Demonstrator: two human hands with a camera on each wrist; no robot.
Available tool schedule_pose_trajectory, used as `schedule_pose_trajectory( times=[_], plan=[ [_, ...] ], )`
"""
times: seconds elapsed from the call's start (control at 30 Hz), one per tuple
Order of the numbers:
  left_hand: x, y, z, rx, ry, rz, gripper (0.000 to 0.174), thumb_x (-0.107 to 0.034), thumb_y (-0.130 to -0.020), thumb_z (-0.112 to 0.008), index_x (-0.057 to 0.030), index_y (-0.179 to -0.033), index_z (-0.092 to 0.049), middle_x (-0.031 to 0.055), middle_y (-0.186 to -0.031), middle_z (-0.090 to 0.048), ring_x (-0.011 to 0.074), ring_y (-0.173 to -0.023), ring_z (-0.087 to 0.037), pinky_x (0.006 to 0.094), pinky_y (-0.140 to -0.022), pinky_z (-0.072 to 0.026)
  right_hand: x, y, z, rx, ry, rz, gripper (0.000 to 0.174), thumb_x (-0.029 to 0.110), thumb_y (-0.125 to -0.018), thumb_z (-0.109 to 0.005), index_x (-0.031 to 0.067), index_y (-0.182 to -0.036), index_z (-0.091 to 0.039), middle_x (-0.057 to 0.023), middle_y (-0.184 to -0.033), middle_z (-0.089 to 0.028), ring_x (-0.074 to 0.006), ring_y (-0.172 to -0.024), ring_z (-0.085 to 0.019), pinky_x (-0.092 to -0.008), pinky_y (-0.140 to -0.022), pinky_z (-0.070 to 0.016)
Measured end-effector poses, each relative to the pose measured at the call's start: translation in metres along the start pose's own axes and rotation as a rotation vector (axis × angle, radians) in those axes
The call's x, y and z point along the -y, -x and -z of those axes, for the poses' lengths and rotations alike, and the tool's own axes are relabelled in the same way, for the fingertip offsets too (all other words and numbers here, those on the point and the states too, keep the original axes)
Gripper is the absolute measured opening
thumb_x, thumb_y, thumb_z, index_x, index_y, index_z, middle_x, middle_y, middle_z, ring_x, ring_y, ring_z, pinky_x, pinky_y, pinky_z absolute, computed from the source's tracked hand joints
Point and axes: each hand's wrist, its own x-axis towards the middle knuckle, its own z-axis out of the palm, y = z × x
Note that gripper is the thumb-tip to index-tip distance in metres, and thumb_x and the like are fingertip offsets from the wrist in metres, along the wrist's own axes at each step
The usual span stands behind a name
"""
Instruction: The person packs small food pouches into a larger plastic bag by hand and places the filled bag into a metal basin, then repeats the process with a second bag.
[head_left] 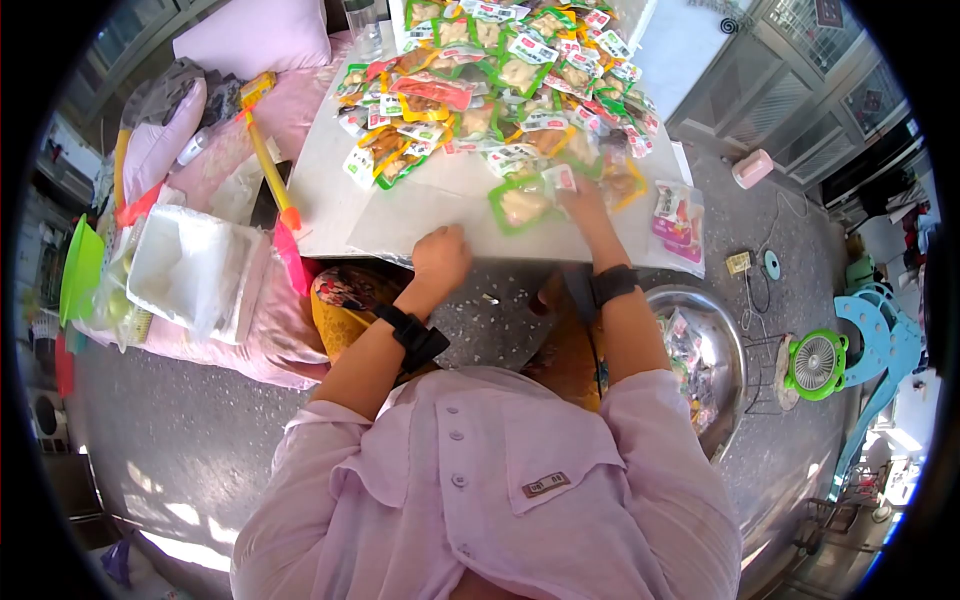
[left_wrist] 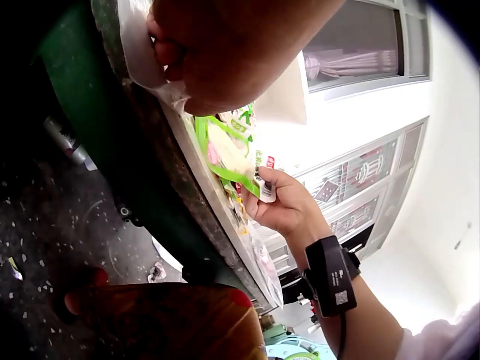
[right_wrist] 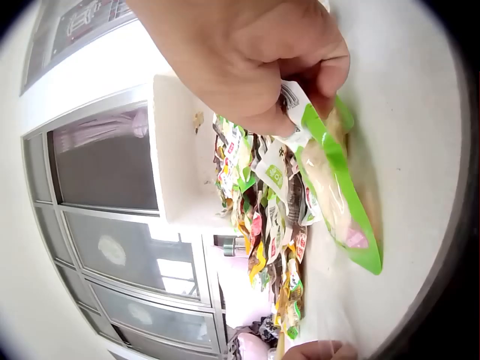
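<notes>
My right hand [head_left: 588,205] pinches one end of a green-edged snack packet [head_left: 523,203] over the front of the table. Through the packet's clear window, pale pieces and a pink bit show in the right wrist view, where the packet [right_wrist: 334,195] slants down from thumb and fingers. At the table's front edge, my left hand [head_left: 441,255] has its fingers curled on the edge of a clear plastic bag [head_left: 395,215] that lies flat on the tabletop. The left wrist view shows that film [left_wrist: 139,56] bunched under the fingertips.
A heap of colourful snack packets [head_left: 470,95] covers the table's far half, before a white box [right_wrist: 184,150]. Pink printed bags [head_left: 678,222] lie at the right corner. Below stands a metal basin [head_left: 735,365] containing packets. White foam trays [head_left: 185,265] sit on the bed at left.
</notes>
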Motion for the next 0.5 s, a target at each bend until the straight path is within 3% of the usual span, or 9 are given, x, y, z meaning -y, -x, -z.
schedule_pose_trajectory(
  times=[0.17, 0.27, 0.5],
  plan=[
    [0.001, -0.001, 0.0, 0.032, 0.01, 0.009, 0.015, -0.019, -0.07, -0.048, -0.0036, -0.073, -0.047, 0.0153, -0.073, -0.054, 0.0326, -0.07, -0.052, 0.0418, -0.062, -0.0416, -0.003, 0.046, -0.006, 0.051, -0.645, -0.221, 0.017, 0.006, -0.074, -0.051, 0.0027, -0.09, -0.051, -0.0045, -0.081, -0.056, -0.0152, -0.072, -0.055, -0.0302, -0.057, -0.047],
    [-0.001, -0.002, 0.002, 0.068, 0.006, 0.045, 0.017, -0.02, -0.071, -0.048, -0.0035, -0.074, -0.048, 0.0156, -0.073, -0.055, 0.0328, -0.07, -0.053, 0.0419, -0.062, -0.0415, -0.002, 0.064, -0.008, 0.098, -0.832, -0.296, 0.017, 0.006, -0.074, -0.051, 0.0039, -0.091, -0.05, -0.0044, -0.081, -0.055, -0.0162, -0.072, -0.055, -0.0339, -0.057, -0.0484],
    [-0.005, -0.005, 0.004, 0.099, 0.036, 0.09, 0.018, -0.02, -0.072, -0.046, -0.0036, -0.077, -0.049, 0.0163, -0.073, -0.055, 0.0333, -0.07, -0.053, 0.0416, -0.062, -0.0416, 0.005, 0.071, -0.017, 0.132, -0.763, -0.39, 0.016, 0.006, -0.074, -0.051, 0.0057, -0.089, -0.05, -0.005, -0.082, -0.056, -0.0169, -0.071, -0.056, -0.0358, -0.057, -0.048]
  ],
)
